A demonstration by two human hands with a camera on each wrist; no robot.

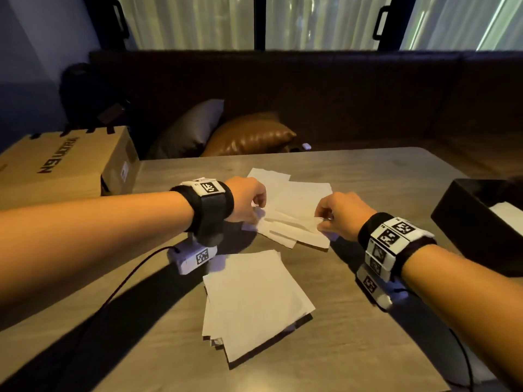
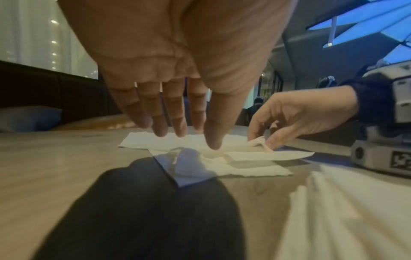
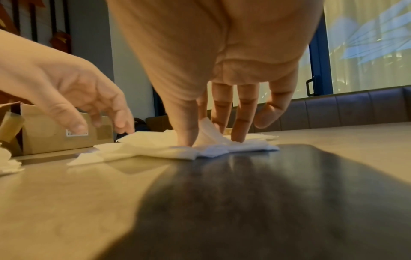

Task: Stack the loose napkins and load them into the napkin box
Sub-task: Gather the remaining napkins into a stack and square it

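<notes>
Several loose white napkins (image 1: 297, 205) lie overlapping in the middle of the wooden table (image 1: 368, 176). A rough stack of napkins (image 1: 254, 298) lies nearer to me. My left hand (image 1: 256, 213) hovers at the loose pile's left edge, fingers relaxed (image 2: 189, 137), thumb tip touching the paper. My right hand (image 1: 321, 220) pinches a raised napkin corner (image 3: 206, 128) between thumb and forefinger at the pile's right edge, also seen in the left wrist view (image 2: 260, 141). The black napkin box (image 1: 464, 222) stands at the far right with a white napkin (image 1: 509, 215) inside.
A brown cardboard box (image 1: 65, 165) sits at the table's left edge. Grey and brown cushions (image 1: 249, 137) lie on the dark bench behind the table. A thin black cable (image 1: 127, 278) trails from my left wrist across the table.
</notes>
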